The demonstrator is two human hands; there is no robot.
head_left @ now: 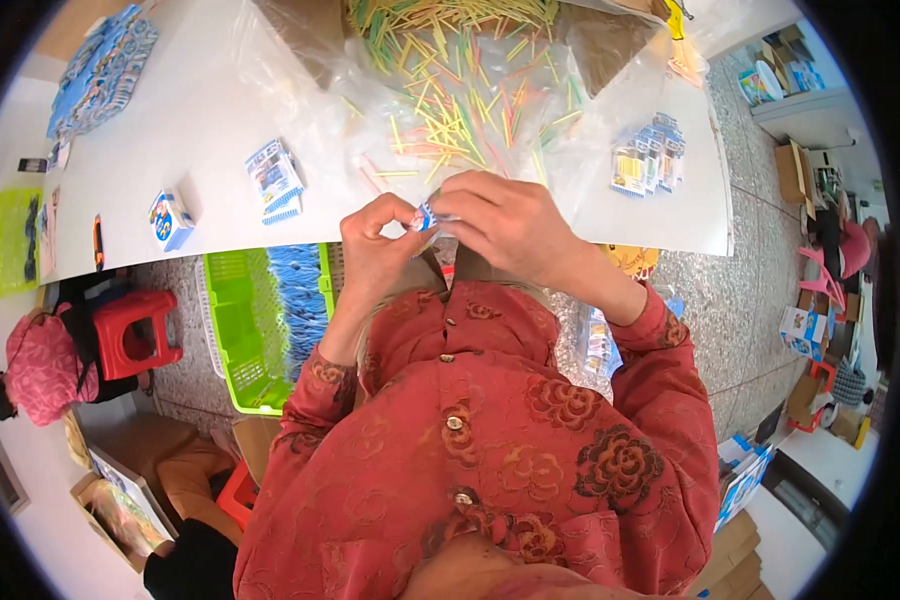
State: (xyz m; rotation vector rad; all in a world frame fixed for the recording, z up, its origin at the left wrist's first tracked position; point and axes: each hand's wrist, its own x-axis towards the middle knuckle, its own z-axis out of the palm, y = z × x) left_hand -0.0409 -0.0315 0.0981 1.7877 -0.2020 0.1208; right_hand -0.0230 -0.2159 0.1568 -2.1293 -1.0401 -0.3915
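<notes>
Over the table's near edge, my left hand (375, 240) pinches a small blue-and-white packet (424, 216) between thumb and forefinger. My right hand (510, 225) is closed at the packet's other side, thumb and fingertips together on it. Much of the packet is hidden by my fingers. Just beyond my hands, thin yellow, green and pink plastic sticks (450, 125) lie scattered on clear plastic sheeting. A few flat blue-and-white packets (274, 178) lie overlapping to the left of my hands, and more packets (654, 158) are fanned out at the right.
A small box (171, 220) and an orange cutter (98, 243) sit on the white table (370, 200) at left. Bundled blue packets (105, 70) lie far left. Below the edge stands a green basket (240, 340) with blue packets. Another person (50, 365) is near a red stool (138, 335).
</notes>
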